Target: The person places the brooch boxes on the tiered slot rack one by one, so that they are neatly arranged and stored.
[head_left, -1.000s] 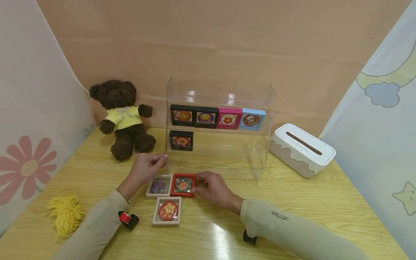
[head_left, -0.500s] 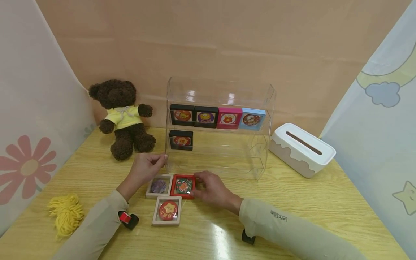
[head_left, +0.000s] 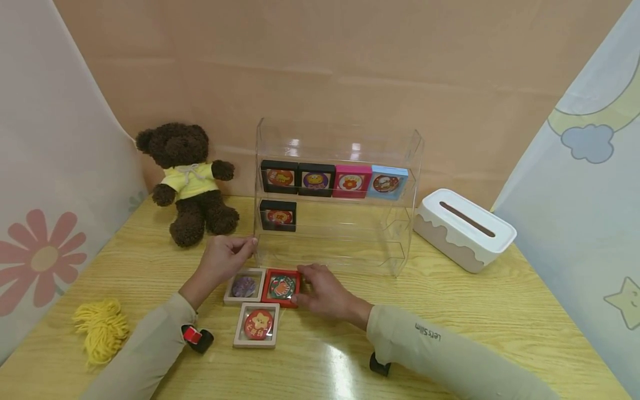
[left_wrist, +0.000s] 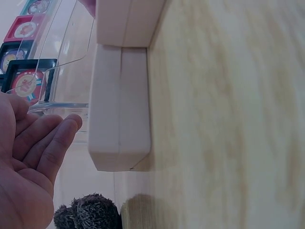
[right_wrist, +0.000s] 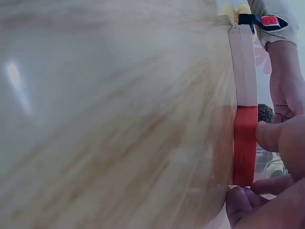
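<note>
A clear acrylic rack (head_left: 340, 253) stands mid-table; my left hand (head_left: 225, 258) pinches its lower left edge between thumb and fingers. In the left wrist view that hand (left_wrist: 33, 157) is beside the rack's clear edge. My right hand (head_left: 327, 291) touches the right side of a red frame (head_left: 281, 304) holding a green round badge. The right wrist view shows thumb and fingers at the red frame (right_wrist: 245, 145). Left of it lies a pale frame (head_left: 242, 301) with a purple badge; in front, another pale frame (head_left: 256, 343) holds a red star badge.
Four framed badges stand along the rack's upper tier, among them a pink frame (head_left: 352, 194); one black frame (head_left: 278, 226) is below. A brown teddy bear (head_left: 190, 180) sits left, yellow yarn (head_left: 102, 332) lies front left, and a tissue box (head_left: 462, 233) stands right.
The red frame has shifted very slightly toward the table's front, with my right hand at its side. My left hand has stayed at the rack's edge.
</note>
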Tool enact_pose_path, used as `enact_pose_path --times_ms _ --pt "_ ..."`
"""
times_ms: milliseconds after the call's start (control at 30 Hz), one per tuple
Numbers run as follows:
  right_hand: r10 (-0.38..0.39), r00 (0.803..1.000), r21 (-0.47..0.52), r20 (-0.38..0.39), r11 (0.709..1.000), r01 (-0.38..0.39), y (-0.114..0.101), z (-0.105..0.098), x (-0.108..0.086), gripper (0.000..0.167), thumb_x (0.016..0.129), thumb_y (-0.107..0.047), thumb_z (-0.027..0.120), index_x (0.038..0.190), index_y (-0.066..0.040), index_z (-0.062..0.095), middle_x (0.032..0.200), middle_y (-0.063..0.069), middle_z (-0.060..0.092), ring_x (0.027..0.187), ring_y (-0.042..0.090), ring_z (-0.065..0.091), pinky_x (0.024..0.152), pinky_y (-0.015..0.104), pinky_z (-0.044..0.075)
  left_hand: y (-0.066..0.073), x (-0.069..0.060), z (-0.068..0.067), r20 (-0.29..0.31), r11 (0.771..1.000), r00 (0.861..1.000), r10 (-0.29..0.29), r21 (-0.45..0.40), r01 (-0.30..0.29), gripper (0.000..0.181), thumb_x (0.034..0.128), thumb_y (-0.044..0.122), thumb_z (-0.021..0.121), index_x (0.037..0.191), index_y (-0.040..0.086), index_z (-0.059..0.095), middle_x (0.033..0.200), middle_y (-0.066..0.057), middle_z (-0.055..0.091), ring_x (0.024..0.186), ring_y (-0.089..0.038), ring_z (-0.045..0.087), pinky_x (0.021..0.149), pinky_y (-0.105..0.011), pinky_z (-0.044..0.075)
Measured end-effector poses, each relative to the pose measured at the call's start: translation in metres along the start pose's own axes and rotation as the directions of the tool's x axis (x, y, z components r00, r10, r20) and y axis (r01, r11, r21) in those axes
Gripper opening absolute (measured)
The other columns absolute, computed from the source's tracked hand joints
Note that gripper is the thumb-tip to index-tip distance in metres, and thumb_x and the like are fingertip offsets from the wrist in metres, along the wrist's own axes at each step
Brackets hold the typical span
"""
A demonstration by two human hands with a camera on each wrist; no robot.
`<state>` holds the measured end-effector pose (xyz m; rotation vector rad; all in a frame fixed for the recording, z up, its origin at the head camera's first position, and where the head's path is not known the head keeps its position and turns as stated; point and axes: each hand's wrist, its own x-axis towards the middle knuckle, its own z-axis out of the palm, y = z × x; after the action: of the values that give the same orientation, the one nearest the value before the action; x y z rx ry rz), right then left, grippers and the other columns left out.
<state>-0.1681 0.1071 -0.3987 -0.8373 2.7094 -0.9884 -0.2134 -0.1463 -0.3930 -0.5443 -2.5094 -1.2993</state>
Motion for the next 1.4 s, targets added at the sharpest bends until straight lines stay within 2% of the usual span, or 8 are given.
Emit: enact_pose_path --times_ms 200,333,533,833,1000,1100,1233,1400 --pt "0.015 1.0 0.031 -0.011 0.999 -0.014 0.0 0.002 0.001 0.06 0.086 -0.019 0.072 0.133 0.008 0.047 0.12 0.016 0.055 0.106 0.025 0.052 0.09 0.038 0.044 -0.001 0.0 0.0 -0.006 1.0 1.0 0.007 0.003 -0.007 0.026 0.0958 0.023 0.06 0.097 0.002 0.076 0.076 -0.006 0.071 0.043 -0.009 0.052 0.04 -0.028 0.038" --pt "0.019 0.998 0.115 -0.059 0.993 -0.012 0.001 0.004 0.0 0.058 0.083 -0.015 0.076 0.13 0.007 0.05 0.113 0.012 0.055 0.101 0.023 0.055 0.087 0.036 0.046 -0.001 0.0 0.0 -0.003 1.0 1.0 0.008 0.0 -0.008 0.027 0.0959 0.022 0.06 0.098 0.001 0.075 0.077 -0.007 0.071 0.046 -0.011 0.054 0.038 -0.028 0.037" --pt "-0.001 0.989 0.225 -0.15 0.974 0.035 0.001 0.008 -0.001 0.054 0.076 -0.008 0.081 0.122 0.002 0.054 0.106 0.006 0.052 0.096 0.021 0.06 0.081 0.03 0.05 -0.002 0.0 0.0 -0.012 1.0 1.0 0.007 -0.002 -0.007 0.026 0.0958 0.022 0.06 0.097 0.001 0.076 0.078 -0.008 0.071 0.053 -0.015 0.06 0.04 -0.025 0.036" --pt "0.012 0.966 0.344 -0.258 0.936 0.08 0.001 0.008 0.001 0.038 0.076 -0.002 0.079 0.109 0.001 0.06 0.103 0.007 0.059 0.092 0.019 0.063 0.079 0.027 0.051 -0.001 0.001 0.001 -0.022 1.0 1.0 0.013 0.008 -0.013 0.025 0.0951 0.02 0.061 0.097 0.0 0.075 0.077 -0.007 0.071 0.053 -0.01 0.059 0.041 -0.026 0.038" --pt "0.012 0.949 0.356 -0.315 0.929 0.106 0.001 0.008 0.001 0.025 0.079 0.0 0.076 0.101 -0.002 0.064 0.099 0.004 0.061 0.09 0.016 0.063 0.075 0.025 0.052 -0.001 0.001 0.0 -0.021 1.0 1.0 0.024 0.007 -0.023 0.024 0.0949 0.02 0.061 0.095 0.001 0.076 0.073 -0.006 0.071 0.044 -0.008 0.051 0.039 -0.027 0.036" --pt "0.015 0.935 0.361 -0.354 0.925 0.122 0.002 0.008 0.001 0.017 0.081 -0.003 0.075 0.096 -0.004 0.068 0.095 0.002 0.064 0.088 0.015 0.064 0.073 0.026 0.053 -0.001 0.001 0.001 -0.021 1.0 0.999 0.031 0.006 -0.031 0.024 0.0949 0.019 0.061 0.095 0.001 0.076 0.073 -0.005 0.07 0.045 -0.006 0.051 0.04 -0.027 0.037" --pt "0.035 0.918 0.385 -0.394 0.913 0.131 0.001 0.006 0.002 0.01 0.083 -0.005 0.074 0.092 -0.005 0.071 0.094 0.004 0.067 0.087 0.017 0.065 0.071 0.027 0.053 -0.001 0.001 0.001 -0.02 0.999 0.999 0.037 0.004 -0.037 0.023 0.0949 0.019 0.061 0.095 0.0 0.076 0.072 -0.005 0.07 0.044 -0.007 0.051 0.04 -0.027 0.037" --pt "0.032 0.904 0.419 -0.427 0.892 0.166 -0.008 -0.003 -0.003 0.008 0.082 0.002 0.072 0.089 0.003 0.071 0.097 0.014 0.067 0.087 0.027 0.065 0.071 0.029 0.053 -0.001 0.001 0.0 -0.015 0.999 0.999 0.042 0.002 -0.042 0.024 0.0952 0.019 0.061 0.096 0.0 0.076 0.072 -0.006 0.07 0.041 -0.006 0.048 0.038 -0.027 0.035"
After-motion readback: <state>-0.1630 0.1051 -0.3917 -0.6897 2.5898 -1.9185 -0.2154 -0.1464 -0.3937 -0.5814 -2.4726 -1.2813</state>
